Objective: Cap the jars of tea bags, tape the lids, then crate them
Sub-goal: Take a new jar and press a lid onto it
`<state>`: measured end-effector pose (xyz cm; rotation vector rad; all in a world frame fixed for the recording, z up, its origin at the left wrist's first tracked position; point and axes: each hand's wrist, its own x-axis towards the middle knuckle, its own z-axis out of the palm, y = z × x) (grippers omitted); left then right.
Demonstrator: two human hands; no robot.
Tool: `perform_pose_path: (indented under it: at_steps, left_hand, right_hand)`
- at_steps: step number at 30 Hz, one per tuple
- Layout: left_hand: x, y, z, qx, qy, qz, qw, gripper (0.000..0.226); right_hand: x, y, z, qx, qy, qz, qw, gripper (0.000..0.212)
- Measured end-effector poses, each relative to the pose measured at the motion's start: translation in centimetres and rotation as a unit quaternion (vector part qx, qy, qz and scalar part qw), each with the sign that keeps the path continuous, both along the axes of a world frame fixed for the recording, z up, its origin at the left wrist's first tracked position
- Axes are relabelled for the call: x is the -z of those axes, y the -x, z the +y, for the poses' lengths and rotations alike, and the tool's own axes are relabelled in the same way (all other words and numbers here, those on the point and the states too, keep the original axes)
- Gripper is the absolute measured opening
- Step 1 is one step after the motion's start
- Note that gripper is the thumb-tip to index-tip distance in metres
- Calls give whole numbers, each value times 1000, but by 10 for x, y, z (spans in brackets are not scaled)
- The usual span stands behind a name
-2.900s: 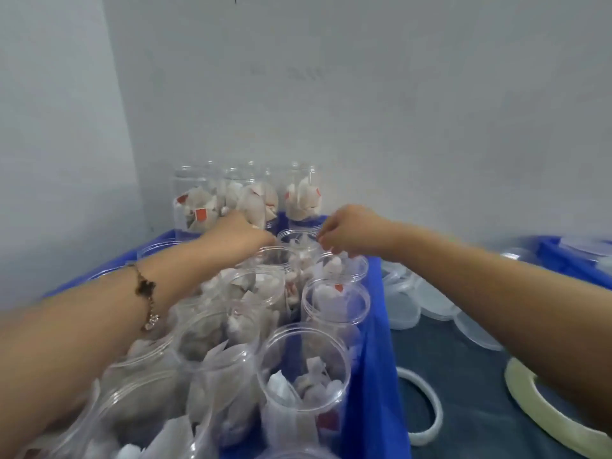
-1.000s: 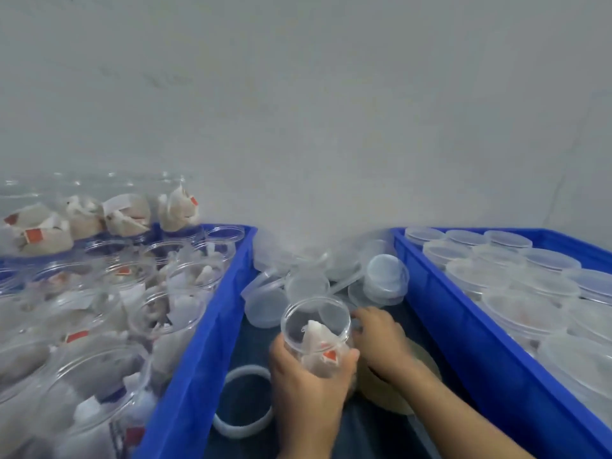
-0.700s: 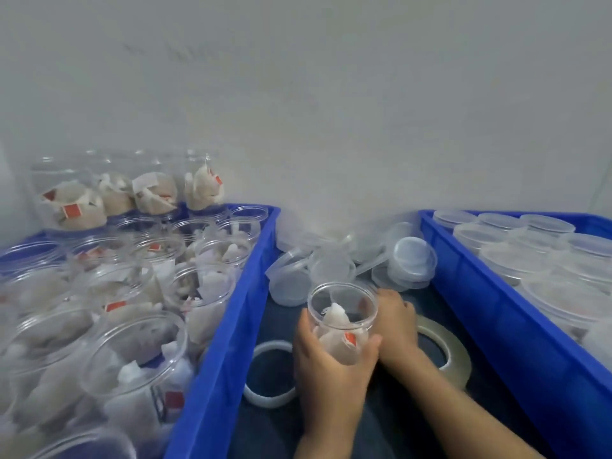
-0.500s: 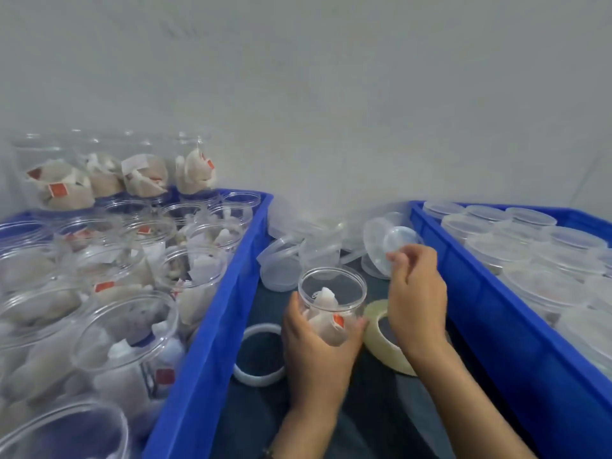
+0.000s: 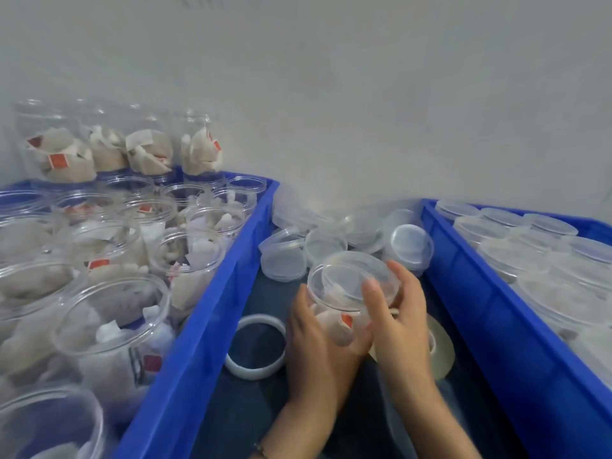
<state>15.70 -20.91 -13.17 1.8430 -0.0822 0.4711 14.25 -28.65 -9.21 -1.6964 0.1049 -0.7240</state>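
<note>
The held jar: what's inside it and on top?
Inside the jar: pale tea bags, one red tag visible. A clear lid sits tilted on its mouth. Both hands hide its lower part.

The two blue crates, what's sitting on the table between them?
In the head view: loose clear lids, a white ring, a tape roll, and the jar both hands hold.
</note>
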Motion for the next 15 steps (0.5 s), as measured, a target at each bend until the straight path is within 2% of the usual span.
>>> perform_pose_path:
  at_steps: [3,6,8,12,15]
  left_hand:
    - [2,-1,3,12,-13,15,1000,96]
    - [2,0,3,24,-2,13,1000,101]
    - [0,0,3,23,-5,16,1000,102]
    - [1,-1,5,19,-18,14,1000,93]
    - [1,0,5,19,-35,6,999,92]
  right_hand:
    - [4,0,1,-3,136,6,991,45]
    - [10,-2,0,-19,190,11,982,72]
    - [12,-2,0,-14,201,8,980,82]
    - [12,0,5,10,147,16,989,90]
    - [10,2,7,52,161,-19,985,76]
